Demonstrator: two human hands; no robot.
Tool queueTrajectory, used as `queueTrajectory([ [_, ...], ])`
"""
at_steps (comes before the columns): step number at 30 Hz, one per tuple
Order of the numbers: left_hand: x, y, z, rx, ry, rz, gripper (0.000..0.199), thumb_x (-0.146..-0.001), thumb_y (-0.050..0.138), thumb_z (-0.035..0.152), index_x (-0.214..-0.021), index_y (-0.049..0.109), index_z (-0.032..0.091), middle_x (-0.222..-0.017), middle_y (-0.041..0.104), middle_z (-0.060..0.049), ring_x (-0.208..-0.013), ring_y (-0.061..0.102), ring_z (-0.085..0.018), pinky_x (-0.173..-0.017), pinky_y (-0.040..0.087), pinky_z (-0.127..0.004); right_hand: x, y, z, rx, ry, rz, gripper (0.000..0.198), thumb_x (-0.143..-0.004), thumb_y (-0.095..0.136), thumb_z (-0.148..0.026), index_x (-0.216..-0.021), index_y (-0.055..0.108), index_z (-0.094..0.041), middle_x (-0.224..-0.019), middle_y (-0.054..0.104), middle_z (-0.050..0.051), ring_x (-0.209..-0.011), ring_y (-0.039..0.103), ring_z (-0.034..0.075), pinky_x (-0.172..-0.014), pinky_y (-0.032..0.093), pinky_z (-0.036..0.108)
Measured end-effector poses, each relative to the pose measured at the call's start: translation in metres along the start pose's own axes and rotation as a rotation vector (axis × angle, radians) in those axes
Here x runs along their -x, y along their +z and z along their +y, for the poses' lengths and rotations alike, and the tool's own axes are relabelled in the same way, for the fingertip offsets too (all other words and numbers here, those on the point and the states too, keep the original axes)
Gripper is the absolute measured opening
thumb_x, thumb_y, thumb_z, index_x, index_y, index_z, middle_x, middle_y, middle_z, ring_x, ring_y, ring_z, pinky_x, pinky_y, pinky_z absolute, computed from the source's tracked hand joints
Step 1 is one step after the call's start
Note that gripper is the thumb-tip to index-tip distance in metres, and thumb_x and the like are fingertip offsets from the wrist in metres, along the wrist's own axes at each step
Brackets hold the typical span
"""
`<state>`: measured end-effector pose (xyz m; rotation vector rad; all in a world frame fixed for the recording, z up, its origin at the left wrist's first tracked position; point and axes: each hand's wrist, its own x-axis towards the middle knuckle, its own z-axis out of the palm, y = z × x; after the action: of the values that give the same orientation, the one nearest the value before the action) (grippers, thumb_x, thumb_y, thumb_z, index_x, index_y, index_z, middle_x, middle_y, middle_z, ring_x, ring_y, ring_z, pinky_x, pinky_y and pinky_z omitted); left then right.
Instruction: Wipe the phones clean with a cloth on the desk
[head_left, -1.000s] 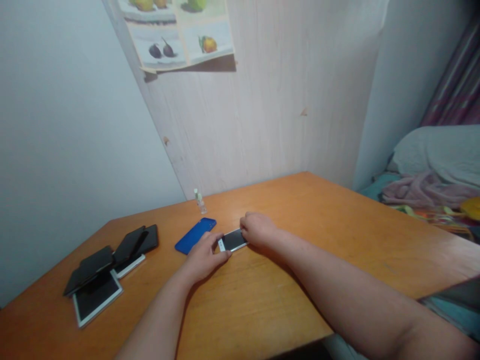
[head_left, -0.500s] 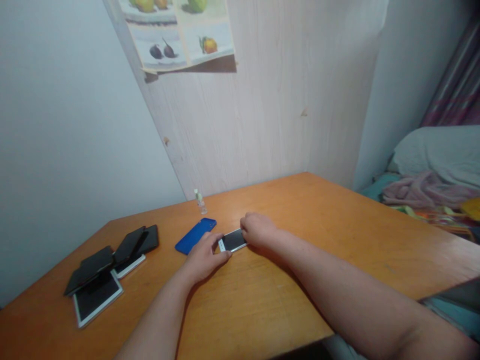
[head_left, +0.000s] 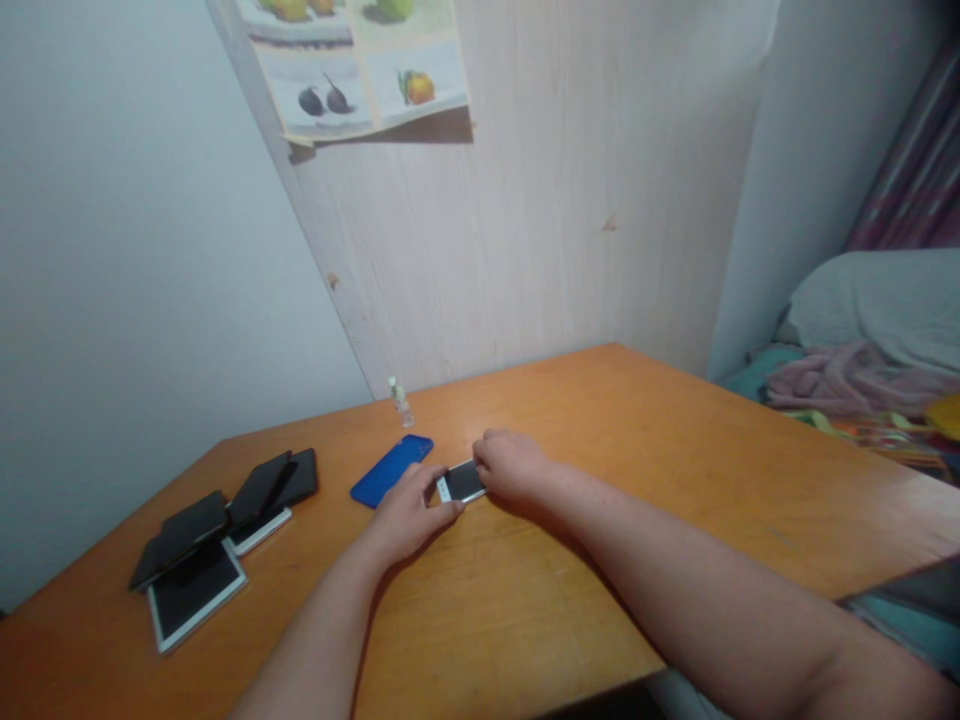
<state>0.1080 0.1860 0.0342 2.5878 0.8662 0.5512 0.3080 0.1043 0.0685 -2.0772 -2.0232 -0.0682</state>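
Your left hand (head_left: 409,514) pinches 1 end of the phone (head_left: 462,481); your right hand (head_left: 514,462) curls its fingers over the other (hold hidden, can't tell). A blue case (head_left: 388,472) lies beside your left fingers.

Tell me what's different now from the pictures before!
The right hand has moved a little left, toward the left hand, and covers more of the phone. Nothing was visibly picked up or let go. The left hand stays at the phone's near end, and the blue case and little bottle stayed put.
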Motion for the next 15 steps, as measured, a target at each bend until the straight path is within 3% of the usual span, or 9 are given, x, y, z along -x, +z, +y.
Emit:
queueTrajectory([
  [9, 0.0000, 0.0027, -0.0023, 0.003, -0.002, -0.006, 0.051, -0.082, 0.066, 0.048, -0.125, 0.062, 0.020, -0.105, 0.060, -0.006, -0.097, 0.058, -0.024, -0.081, 0.045, -0.033, 0.0006, 0.0017, -0.0013, 0.008, -0.020, 0.006, 0.030, -0.089, 0.047, -0.025, -0.104, 0.073, -0.021, -0.106, 0.069, 0.011, -0.095, 0.063, 0.023, -0.076, 0.045, 0.030],
  [15, -0.0003, 0.0019, -0.0029, -0.004, 0.000, -0.002, 0.050, -0.082, 0.066, 0.049, -0.123, 0.062, 0.021, -0.103, 0.060, -0.005, -0.097, 0.058, -0.025, -0.083, 0.045, -0.034, -0.0021, -0.0019, 0.0031, 0.024, 0.052, -0.012, 0.031, -0.088, 0.047, -0.024, -0.106, 0.073, -0.020, -0.110, 0.069, 0.013, -0.097, 0.063, 0.026, -0.076, 0.045, 0.032],
])
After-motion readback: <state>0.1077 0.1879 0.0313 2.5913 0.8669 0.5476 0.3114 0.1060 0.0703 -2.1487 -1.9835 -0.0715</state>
